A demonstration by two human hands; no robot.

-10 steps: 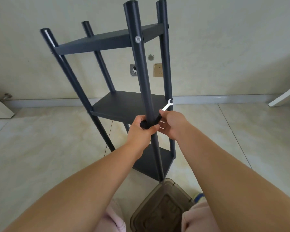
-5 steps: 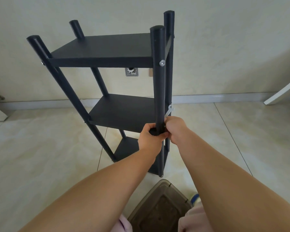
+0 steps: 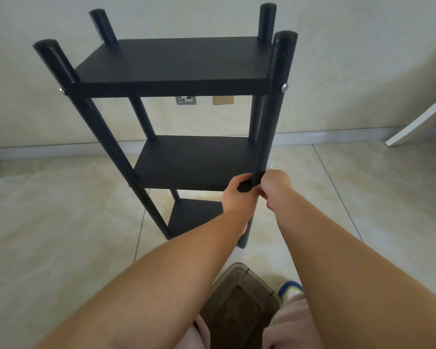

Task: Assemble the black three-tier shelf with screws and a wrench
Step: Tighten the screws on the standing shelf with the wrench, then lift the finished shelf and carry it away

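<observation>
The black three-tier shelf (image 3: 173, 64) stands upright on the tiled floor (image 3: 48, 222), w/ all three tiers seated between four round posts. Top tier is uppermost in view, middle tier (image 3: 194, 162) sits at hand height, bottom tier (image 3: 194, 215) shows partly behind the left forearm.

Going L to R: front-left post (image 3: 91, 114) slants down to the floor, w/ a silver screw head (image 3: 61, 90) at top-tier level. Left hand (image 3: 237, 195) is clenched round a black handle-like piece (image 3: 244, 186) just beside the front-right post (image 3: 269, 127), at the middle tier's front-right corner. Right hand (image 3: 275, 187) is curled at the other side of that same post, touching it; what its fingers pinch can't be made out — a faint pale blur above it may be the wrench but can't tell. Another silver screw head (image 3: 284, 87) sits higher on that post, at top-tier level.

So the shelf's grip point is its front-right post, both hands meeting there; rest of the frame lies up and left of the hands.

No brand, label or readable writing on the shelf. Two wall plates (image 3: 223, 100) behind it show no legible text. A brown translucent bin (image 3: 239, 306) sits at the person's knees.
</observation>
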